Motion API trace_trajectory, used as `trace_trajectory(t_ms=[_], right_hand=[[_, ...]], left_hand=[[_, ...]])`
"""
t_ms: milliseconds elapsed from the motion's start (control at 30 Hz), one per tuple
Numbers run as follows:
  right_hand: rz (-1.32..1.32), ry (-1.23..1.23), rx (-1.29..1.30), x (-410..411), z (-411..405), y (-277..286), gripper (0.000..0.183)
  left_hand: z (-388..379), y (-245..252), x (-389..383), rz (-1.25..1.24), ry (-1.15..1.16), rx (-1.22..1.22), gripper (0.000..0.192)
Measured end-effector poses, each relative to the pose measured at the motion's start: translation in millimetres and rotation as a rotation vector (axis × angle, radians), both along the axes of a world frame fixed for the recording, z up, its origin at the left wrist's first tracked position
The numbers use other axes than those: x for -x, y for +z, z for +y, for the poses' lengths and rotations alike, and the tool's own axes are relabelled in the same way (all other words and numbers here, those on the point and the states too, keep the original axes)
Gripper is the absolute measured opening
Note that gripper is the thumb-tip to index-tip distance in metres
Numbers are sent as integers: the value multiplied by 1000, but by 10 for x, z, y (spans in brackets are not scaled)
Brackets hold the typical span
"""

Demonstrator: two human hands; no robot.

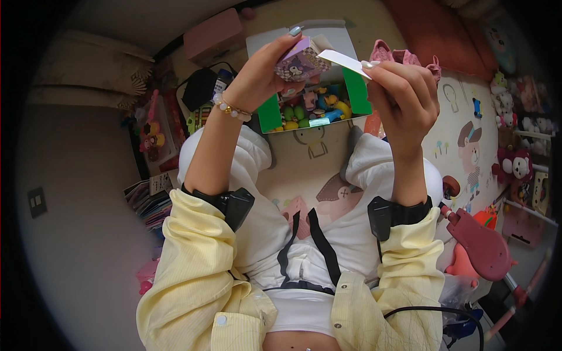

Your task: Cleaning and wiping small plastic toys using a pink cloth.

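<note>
My left hand [263, 72] grips a small purple cardboard box [297, 63] printed with a cartoon character, its open end facing right. Between the thumb and fingers of my right hand [406, 94] is a flat white card or paper strip [344, 62]. The strip's far end overlaps the mouth of the purple box; whether it goes inside cannot be seen. Below both hands stands an open carton with green side flaps [358, 90] and a raised white lid [325, 30]. Small colourful toys [295, 115] fill it, partly hidden behind my left hand.
A pink box [215, 35], a black pouch [198, 90] and a dark blue bottle [223, 80] are at the back left. Stacked books [156, 202] lie left of my legs. Pink fabric [406, 57] is behind my right hand. Plush toys [518, 164] line a rack on the right.
</note>
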State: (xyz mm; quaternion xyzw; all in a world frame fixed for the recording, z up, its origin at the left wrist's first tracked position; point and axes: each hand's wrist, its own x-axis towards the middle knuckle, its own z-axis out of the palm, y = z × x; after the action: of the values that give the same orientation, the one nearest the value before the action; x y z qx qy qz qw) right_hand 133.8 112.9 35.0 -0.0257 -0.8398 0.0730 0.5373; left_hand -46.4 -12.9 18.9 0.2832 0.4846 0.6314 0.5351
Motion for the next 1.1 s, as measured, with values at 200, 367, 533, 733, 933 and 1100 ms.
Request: trace_trajectory(t_ms=[200, 367, 533, 733, 933, 1100], right_hand=[[14, 50, 11, 0, -21, -4, 21], [-34, 38, 462, 8, -67, -21, 14], [-195, 71, 770, 3, -70, -46, 7], [-364, 114, 927, -26, -62, -31, 8], [-467, 153, 808, -36, 33, -101, 9], [-471, 152, 848, 11, -37, -145, 9]], left_hand=[[22, 151, -134, 17, 205, 53, 46], [-2, 58, -6, 131, 47, -45, 46], [19, -2, -12, 242, -70, -40, 45], [-11, -29, -11, 257, -41, 36, 44], [-18, 46, -24, 312, -138, 146, 52], [6, 43, -135, 399, -104, 172, 60]])
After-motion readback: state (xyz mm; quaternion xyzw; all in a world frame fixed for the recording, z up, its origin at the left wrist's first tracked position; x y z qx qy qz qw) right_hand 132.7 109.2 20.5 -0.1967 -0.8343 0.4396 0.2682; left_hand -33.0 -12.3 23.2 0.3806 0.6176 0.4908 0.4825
